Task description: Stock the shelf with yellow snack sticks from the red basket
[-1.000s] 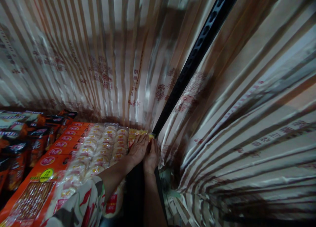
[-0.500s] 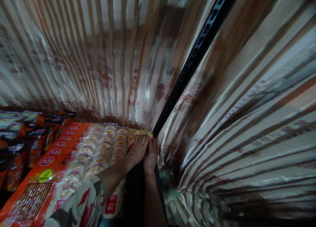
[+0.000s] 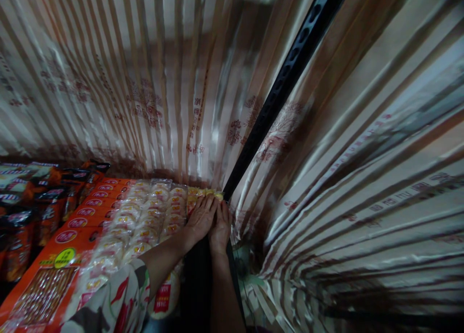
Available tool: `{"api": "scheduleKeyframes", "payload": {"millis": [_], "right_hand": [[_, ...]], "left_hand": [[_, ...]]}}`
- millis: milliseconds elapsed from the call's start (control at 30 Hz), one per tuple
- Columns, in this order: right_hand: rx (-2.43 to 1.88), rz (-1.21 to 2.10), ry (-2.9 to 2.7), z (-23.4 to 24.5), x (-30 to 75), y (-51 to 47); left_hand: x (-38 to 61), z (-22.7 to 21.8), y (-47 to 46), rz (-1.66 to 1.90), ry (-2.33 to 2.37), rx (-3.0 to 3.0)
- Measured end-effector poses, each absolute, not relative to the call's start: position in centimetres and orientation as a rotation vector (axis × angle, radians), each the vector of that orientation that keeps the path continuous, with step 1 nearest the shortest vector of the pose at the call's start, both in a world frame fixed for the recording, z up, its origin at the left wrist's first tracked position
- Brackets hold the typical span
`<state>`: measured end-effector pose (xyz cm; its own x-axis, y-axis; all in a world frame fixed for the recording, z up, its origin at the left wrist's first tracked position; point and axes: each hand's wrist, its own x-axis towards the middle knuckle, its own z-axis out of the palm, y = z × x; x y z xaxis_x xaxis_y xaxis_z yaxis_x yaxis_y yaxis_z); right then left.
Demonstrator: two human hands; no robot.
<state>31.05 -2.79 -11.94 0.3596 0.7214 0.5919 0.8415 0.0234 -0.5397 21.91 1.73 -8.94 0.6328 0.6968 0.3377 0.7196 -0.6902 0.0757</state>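
My left hand reaches in from the left, fingers stretched out over yellow packets at the back end of the rightmost row. Close against it, my right hand lies with straight fingers at the right side of the same packets. Both palms face away from me and the fingertips touch or partly cover the packets; I cannot make out anything gripped. Left of the hands are rows of clear-wrapped round white packs, one of them with a red label near the front.
A black perforated post rises from the shelf corner just beyond my fingers. Striped plastic sheeting hangs behind and to the right. Orange packs and dark orange bags fill the left. A dark shelf surface lies beneath my arms.
The view has shifted very slightly. Both hands stay at the yellow packets, almost in the same pose.
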Motion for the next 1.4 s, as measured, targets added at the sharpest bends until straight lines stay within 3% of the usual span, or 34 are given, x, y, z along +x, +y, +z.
{"api": "scheduleKeyframes", "payload": {"millis": [1400], "right_hand": [[-1.676, -0.045, -1.319, -12.4, 30.7, -3.1]], "left_hand": [[22.7, -8.2, 1.0, -0.324, -1.243, -2.620]]}}
